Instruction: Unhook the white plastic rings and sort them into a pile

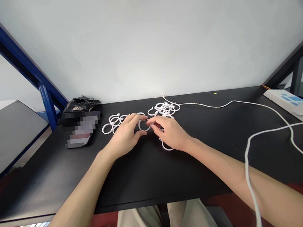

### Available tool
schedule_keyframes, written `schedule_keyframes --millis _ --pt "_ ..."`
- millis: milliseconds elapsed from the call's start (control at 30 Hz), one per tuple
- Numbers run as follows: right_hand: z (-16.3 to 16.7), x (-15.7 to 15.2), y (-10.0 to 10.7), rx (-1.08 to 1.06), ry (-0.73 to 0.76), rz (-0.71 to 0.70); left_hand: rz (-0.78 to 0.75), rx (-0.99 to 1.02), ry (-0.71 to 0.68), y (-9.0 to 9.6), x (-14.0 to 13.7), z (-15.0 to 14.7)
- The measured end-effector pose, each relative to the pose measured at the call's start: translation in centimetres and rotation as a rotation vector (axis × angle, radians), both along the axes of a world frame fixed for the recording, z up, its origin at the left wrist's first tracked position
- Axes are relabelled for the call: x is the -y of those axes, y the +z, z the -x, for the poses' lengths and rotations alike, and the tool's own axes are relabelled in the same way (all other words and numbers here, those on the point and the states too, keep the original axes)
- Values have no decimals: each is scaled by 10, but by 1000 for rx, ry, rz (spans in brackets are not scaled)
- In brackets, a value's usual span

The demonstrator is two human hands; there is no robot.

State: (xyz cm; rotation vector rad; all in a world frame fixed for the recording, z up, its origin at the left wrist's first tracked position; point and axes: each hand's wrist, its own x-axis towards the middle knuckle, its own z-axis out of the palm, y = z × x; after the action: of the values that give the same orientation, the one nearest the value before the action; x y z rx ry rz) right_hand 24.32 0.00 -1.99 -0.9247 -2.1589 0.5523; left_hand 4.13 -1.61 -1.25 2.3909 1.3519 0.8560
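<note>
Between my hands is a thin white plastic ring (139,127), held just above or on the black table. My left hand (126,134) curves around its left side, thumb and fingers closed on the rim. The fingertips of my right hand (170,131) pinch the ring's right side, partly hiding it. Several similar rings with small knobs (114,123) lie beside and behind my left hand, some covered by it. A heap of white rings (164,108) sits behind my right hand. Another ring (168,149) is partly hidden under my right wrist.
A black table (136,179) stands against a pale wall. At left lie a phone-like dark object (80,131), blurred out, and a crumpled black bag (79,104). A white cable (233,101) runs right and loops over my right forearm. A white-and-blue box (292,103) is far right.
</note>
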Motion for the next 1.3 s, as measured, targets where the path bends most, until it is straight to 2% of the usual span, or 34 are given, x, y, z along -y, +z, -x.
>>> schedule_keyframes --millis 500,700,800,933,1067,1167,1300 --pt "-8 -3 10 51 17 28 -34 -49 -50 0 2 -2" --pt "-5 -2 6 33 -15 15 -42 -65 -10 -1 1 -1" --pt "-5 -3 4 21 -78 -34 -95 -74 115 -1 -2 2" --pt "-10 -8 4 105 -240 -178 -174 -149 429 0 -6 7" --pt "-16 -12 6 250 -326 -224 -137 -318 679 0 -6 12" --pt "-18 -13 7 328 -345 -198 -101 -409 732 1 -5 12" --pt "-20 -10 11 331 -306 -186 -125 -348 685 1 -5 11"
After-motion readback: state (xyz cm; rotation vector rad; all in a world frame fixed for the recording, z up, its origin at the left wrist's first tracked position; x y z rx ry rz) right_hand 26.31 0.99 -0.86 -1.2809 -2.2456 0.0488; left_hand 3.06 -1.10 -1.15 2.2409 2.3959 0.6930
